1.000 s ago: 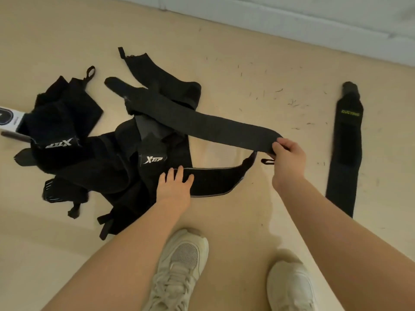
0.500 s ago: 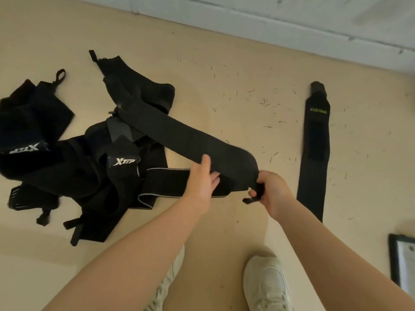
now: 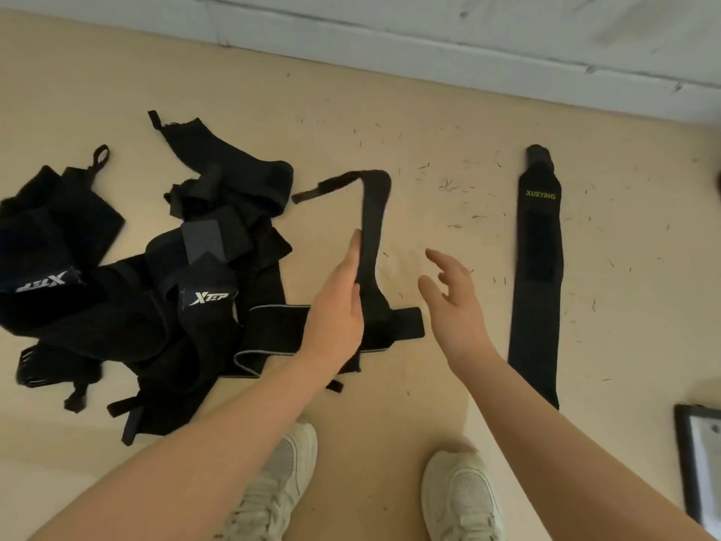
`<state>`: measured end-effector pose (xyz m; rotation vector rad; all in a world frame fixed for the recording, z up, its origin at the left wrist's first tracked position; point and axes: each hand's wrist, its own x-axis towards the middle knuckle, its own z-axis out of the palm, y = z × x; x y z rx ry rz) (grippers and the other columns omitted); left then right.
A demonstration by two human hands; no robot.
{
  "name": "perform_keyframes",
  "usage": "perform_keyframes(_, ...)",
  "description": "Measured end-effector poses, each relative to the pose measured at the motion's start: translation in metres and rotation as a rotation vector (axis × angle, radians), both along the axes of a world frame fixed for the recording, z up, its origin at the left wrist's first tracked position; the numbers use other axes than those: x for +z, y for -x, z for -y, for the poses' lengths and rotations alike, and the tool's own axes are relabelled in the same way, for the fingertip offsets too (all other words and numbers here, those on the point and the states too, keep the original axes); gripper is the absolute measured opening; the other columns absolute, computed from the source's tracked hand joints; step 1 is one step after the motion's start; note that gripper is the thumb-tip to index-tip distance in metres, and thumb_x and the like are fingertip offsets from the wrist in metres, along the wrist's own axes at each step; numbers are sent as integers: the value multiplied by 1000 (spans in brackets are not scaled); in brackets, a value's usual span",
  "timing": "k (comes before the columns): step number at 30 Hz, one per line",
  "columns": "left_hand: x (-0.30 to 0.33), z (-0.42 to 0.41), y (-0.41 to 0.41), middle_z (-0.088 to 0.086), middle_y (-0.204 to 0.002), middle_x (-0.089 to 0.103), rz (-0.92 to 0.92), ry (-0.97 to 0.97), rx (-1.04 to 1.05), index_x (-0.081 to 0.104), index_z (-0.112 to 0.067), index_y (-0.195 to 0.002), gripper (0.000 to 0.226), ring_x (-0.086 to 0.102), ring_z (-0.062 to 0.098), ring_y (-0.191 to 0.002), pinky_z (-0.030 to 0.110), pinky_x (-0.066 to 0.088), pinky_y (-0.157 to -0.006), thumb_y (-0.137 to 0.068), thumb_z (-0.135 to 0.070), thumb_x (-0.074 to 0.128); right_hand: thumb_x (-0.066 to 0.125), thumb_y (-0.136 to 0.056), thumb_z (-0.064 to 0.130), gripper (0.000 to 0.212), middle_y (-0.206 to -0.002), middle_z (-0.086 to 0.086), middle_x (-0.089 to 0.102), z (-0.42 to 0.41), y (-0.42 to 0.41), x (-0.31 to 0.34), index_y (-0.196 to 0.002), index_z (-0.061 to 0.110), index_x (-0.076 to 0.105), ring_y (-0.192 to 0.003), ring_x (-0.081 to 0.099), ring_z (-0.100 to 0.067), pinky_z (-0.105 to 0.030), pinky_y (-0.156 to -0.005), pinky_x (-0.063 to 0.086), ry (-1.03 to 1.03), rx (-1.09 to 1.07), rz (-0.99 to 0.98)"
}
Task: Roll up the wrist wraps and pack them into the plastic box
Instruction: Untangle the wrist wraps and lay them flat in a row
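A long black wrist wrap (image 3: pixel 373 212) hangs raised over the floor, its far end folding over to the left. My left hand (image 3: pixel 338 306) grips it along its lower part. My right hand (image 3: pixel 452 290) hovers beside it with fingers spread, holding nothing. To the left lies a tangled pile of black wraps (image 3: pixel 164 298), some marked XTEP. A flat, straightened wrap labelled XUEYING (image 3: pixel 540 267) lies on the floor at the right. At the right edge a dark-rimmed clear corner, perhaps the plastic box (image 3: pixel 698 458), shows.
The beige floor (image 3: pixel 429 123) is strewn with small dark fibres. A pale wall base (image 3: pixel 429 52) runs along the top. My two white shoes (image 3: pixel 460 497) stand at the bottom, close under the hands.
My right hand has let go of the wrap's end and opened. My left hand has taken hold of the wrap and lifted it, pulling it clear of the pile toward the middle.
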<state>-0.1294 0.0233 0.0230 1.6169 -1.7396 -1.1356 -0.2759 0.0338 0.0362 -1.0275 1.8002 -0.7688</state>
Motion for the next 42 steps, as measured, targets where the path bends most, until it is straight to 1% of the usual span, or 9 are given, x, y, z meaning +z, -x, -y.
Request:
perform_keyframes(4, 15, -19, 9, -6, -160, 2, 341, 61, -377, -17, -38, -139, 86, 56, 19, -112, 27, 49, -82, -93, -1, 46, 54, -94, 32, 40, -129, 10, 53, 16, -19, 36, -131, 31, 40, -122, 49, -11, -31, -100, 43, 45, -133, 417)
perform_keyframes(7, 24, -26, 20, -7, -160, -8, 433, 124, -509, 1, -30, -150, 69, 59, 15, -89, 22, 43, -72, -97, -11, 41, 54, -95, 23, 46, -127, 3, 53, 17, -16, 39, -136, 24, 35, -120, 51, -21, -44, -100, 46, -22, -455, 530)
perform_keyframes(10, 31, -29, 18, -3, -153, 32, 196, 265, -489, 36, -17, -145, 54, 59, 12, -105, 24, 50, -86, -96, -38, 33, 44, -99, 14, 39, -126, 0, 55, 8, 6, 33, -136, 27, 41, -116, 54, -24, -46, -97, 49, -46, -575, 594)
perform_keyframes(13, 34, -18, 16, -10, -118, 56, -12, 184, -221, 48, -18, -135, 39, 52, -2, -103, 9, 43, -85, -100, -31, 36, 41, -99, 5, 48, -128, 1, 59, -3, 31, 24, -136, 36, 43, -114, 58, -24, -48, -93, 51, 29, -394, 728)
perform_keyframes(16, 36, 9, 31, -12, -118, 55, -132, -258, 1, 50, -27, -126, 31, 49, 0, -104, 12, 36, -82, -101, -36, 34, 42, -98, 1, 54, -123, 6, 62, -9, 45, 20, -134, 41, 45, -113, 60, -19, -48, -94, 51, 42, -202, 636)
perform_keyframes(19, 42, 29, 49, 0, -112, 68, -534, -701, 87, 59, -23, -112, 36, 63, 14, -101, 25, 47, -84, -101, -43, 31, 43, -96, -1, 57, -126, 0, 61, -14, 52, 21, -138, 38, 41, -115, 59, -24, -48, -91, 52, 25, -23, 592)
perform_keyframes(28, 65, 32, 90, -2, -120, 65, -529, -356, -87, 43, -33, -137, 56, 62, 9, -108, 28, 53, -90, -96, 5, 38, 55, -92, 10, 57, -121, 4, 63, -27, 81, 23, -140, 34, 37, -110, 63, -17, -34, -84, 55, 44, -80, 658)
perform_keyframes(33, 61, 9, 116, -13, -124, 60, -439, -407, -296, 52, -37, -128, 48, 54, 9, -119, 39, 46, -102, -96, -1, 42, 57, -91, 35, 43, -121, -4, 63, -37, 108, 37, -131, 22, 49, -109, 63, -20, -38, -91, 53, 69, -363, 631)
perform_keyframes(42, 111, -57, 154, -4, -130, 56, -416, -625, -486, 31, -32, -143, 48, 53, 15, -121, 42, 45, -102, -98, -24, 48, 48, -92, -4, 41, -107, -3, 67, -98, 161, 109, -119, 26, 55, -93, 67, -20, -35, -73, 57, 159, -427, 557)
